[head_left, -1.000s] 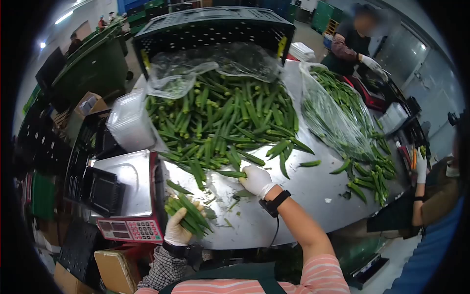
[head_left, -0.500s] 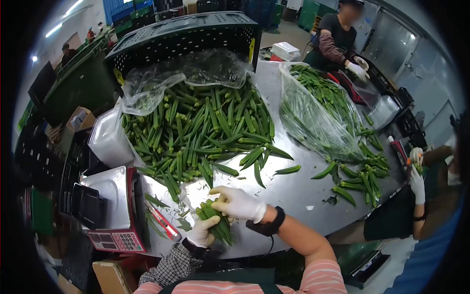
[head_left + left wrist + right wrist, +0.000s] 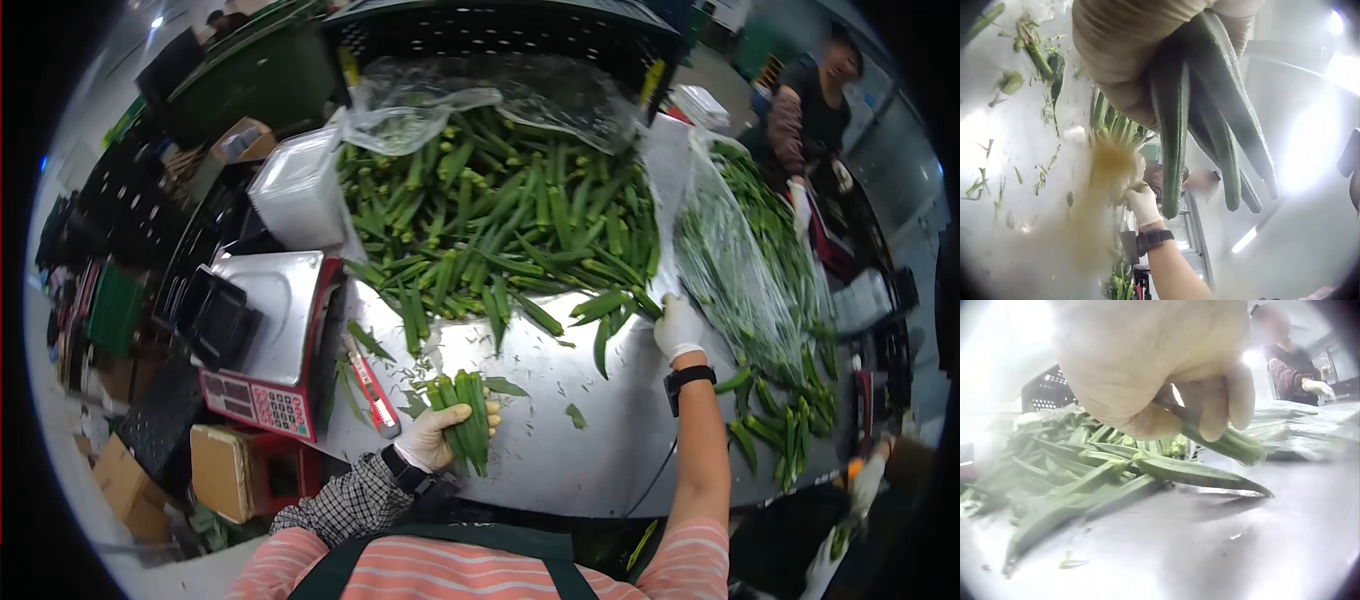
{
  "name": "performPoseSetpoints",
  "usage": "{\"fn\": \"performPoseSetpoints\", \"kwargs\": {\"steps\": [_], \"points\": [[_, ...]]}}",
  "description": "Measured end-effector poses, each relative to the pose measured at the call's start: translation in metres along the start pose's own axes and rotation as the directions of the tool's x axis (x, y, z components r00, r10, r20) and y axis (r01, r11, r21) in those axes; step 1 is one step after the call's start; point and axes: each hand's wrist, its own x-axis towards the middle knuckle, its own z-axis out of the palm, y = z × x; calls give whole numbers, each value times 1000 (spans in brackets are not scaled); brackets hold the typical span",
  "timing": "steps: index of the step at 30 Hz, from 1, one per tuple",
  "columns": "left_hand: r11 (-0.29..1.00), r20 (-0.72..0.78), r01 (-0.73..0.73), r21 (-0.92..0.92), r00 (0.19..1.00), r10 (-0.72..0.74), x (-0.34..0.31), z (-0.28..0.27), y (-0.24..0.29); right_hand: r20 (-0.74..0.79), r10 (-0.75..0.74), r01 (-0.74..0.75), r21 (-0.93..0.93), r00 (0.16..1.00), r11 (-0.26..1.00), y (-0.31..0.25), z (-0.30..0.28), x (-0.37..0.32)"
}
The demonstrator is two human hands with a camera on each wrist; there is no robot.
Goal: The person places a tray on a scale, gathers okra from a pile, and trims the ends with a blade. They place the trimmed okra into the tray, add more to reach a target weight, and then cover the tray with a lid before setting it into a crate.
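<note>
My gloved left hand (image 3: 430,438) grips a small bunch of okra pods (image 3: 468,420) above the near part of the metal table. In the left wrist view several of these okra pods (image 3: 1171,137) stick out past the curled fingers. My gloved right hand (image 3: 680,328) is at the right edge of the big okra heap (image 3: 500,220). Seen from the right wrist, its fingers pinch one okra pod (image 3: 1232,445), stem end outward. Just below that pod, another okra pod (image 3: 1204,472) lies on loose ones at the heap's edge.
A red and white box cutter (image 3: 372,390) lies left of my left hand, near a scale (image 3: 270,310) holding a black tray (image 3: 222,318). Clear plastic boxes (image 3: 298,190) are stacked behind. On the right lies a plastic bag of okra (image 3: 745,270); another person (image 3: 815,110) stands beyond.
My right hand was at the left hand's bunch half a second ago; it has moved out to the heap's right edge and taken hold of a pod. The left hand keeps its bunch.
</note>
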Motion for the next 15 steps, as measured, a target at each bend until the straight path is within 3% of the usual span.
{"fn": "performPoseSetpoints", "kwargs": {"steps": [2, 5, 7, 9, 12, 13, 15], "points": [[999, -10, -23, 41, 1000, 24, -4, 1, 1, 140, 35, -11, -168, 989, 986, 14, 30, 14], [996, -39, -77, 52, 996, 79, -20, 4, 10, 186, 63, -65, 2, 981, 998, 0, 12, 12], [994, -50, -102, 33, 993, 103, -28, -1, 14, 258, -89, 6, 307, 962, 952, -42, -26, 2], [987, -49, -158, 33, 986, 159, -36, 2, 20, 411, -279, -155, 758, 868, 634, -82, -26, -11], [965, -56, -259, -31, 965, 257, -51, 11, 36, 476, -502, -113, 797, 723, 593, -176, -73, -42], [931, -77, -363, -20, 929, 361, -63, 17, 48, 517, -543, -114, 785, 662, 608, -199, -78, -45], [856, -92, -517, 30, 851, 517, -90, 17, 81, 434, -623, 28, 806, 651, 591, -247, -88, -50]]}}
